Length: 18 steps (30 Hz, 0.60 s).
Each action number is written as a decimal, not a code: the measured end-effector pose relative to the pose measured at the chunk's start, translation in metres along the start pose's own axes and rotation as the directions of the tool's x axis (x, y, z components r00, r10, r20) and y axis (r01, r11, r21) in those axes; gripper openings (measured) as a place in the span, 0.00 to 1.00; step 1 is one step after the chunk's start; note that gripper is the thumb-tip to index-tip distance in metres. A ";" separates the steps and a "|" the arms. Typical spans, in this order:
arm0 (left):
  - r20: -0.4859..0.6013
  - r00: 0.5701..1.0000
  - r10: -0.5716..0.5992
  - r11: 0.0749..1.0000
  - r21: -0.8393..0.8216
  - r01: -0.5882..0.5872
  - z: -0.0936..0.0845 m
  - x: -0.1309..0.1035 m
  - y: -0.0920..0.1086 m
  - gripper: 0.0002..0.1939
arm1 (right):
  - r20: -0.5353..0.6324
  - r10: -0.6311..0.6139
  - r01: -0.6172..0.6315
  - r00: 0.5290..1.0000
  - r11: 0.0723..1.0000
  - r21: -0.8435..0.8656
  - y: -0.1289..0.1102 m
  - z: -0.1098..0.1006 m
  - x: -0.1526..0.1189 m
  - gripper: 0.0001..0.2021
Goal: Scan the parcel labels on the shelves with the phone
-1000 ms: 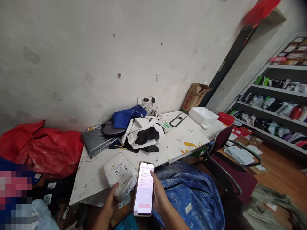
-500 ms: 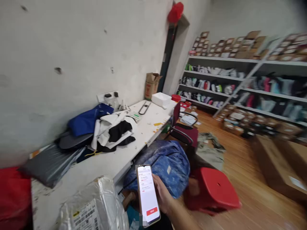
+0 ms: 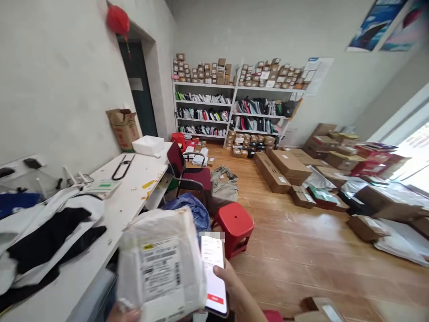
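A white plastic-wrapped package point(image 3: 161, 264) with a printed label faces the camera at the lower middle. My left hand point(image 3: 123, 313) grips its lower left corner, with only some fingers showing at the frame's bottom edge. Just right of the package, and close against it, my right hand point(image 3: 231, 279) is closed around a phone point(image 3: 214, 279), thumb over the lit screen. The screen shows a mostly white page with a red button near the bottom.
A white table point(image 3: 134, 197) runs along the left, with clothes and a white box point(image 3: 148, 145). Ahead are a chair point(image 3: 192, 174), a red stool point(image 3: 236, 223) and loaded shelves point(image 3: 206, 103). Cardboard boxes point(image 3: 288, 165) lie on the floor at right.
The view has swung right, bringing in more shelves and floor boxes. The white package has been raised upright beside the phone, and my left hand now shows on it.
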<state>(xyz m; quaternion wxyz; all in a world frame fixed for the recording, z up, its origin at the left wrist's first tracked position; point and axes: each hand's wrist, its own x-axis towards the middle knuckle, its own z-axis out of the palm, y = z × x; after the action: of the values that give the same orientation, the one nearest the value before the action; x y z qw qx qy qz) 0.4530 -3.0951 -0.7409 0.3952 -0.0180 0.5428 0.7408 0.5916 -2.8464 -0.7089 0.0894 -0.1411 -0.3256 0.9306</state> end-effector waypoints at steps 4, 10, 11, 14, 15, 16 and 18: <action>0.217 0.976 0.001 1.000 0.025 -0.007 0.128 0.080 0.004 0.49 | -0.172 -0.156 0.128 0.973 0.978 -0.165 -0.101 -0.072 0.016 0.38; 0.421 0.892 -0.163 0.987 0.068 0.148 0.339 0.197 -0.023 0.46 | -0.379 -0.314 0.160 0.870 0.909 -0.385 -0.245 -0.161 -0.002 0.39; 0.449 0.869 -0.209 0.978 0.086 0.191 0.364 0.209 -0.027 0.45 | -0.432 -0.317 0.147 0.845 0.912 -0.382 -0.261 -0.170 -0.008 0.39; 0.491 0.778 -0.392 0.920 0.199 0.338 0.427 0.240 -0.033 0.38 | -0.573 -0.318 0.132 0.755 0.931 -0.341 -0.294 -0.191 -0.027 0.36; 0.491 0.740 -0.459 0.889 0.250 0.385 0.446 0.248 -0.034 0.35 | -0.617 -0.318 0.134 0.720 0.936 -0.326 -0.300 -0.197 -0.033 0.35; 0.486 0.699 -0.524 0.852 0.303 0.428 0.464 0.255 -0.036 0.32 | -0.659 -0.320 0.142 0.681 0.940 -0.310 -0.304 -0.204 -0.038 0.32; 0.478 0.617 -0.626 0.780 0.402 0.480 0.500 0.264 -0.042 0.25 | -0.734 -0.325 0.171 0.597 0.945 -0.279 -0.310 -0.218 -0.050 0.28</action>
<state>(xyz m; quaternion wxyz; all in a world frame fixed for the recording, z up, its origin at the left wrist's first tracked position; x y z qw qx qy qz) 0.4979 -2.5326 -0.6894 0.7518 0.0910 0.4435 0.4795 0.7323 -2.4935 -0.6661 0.3356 -0.4853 -0.3545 0.7254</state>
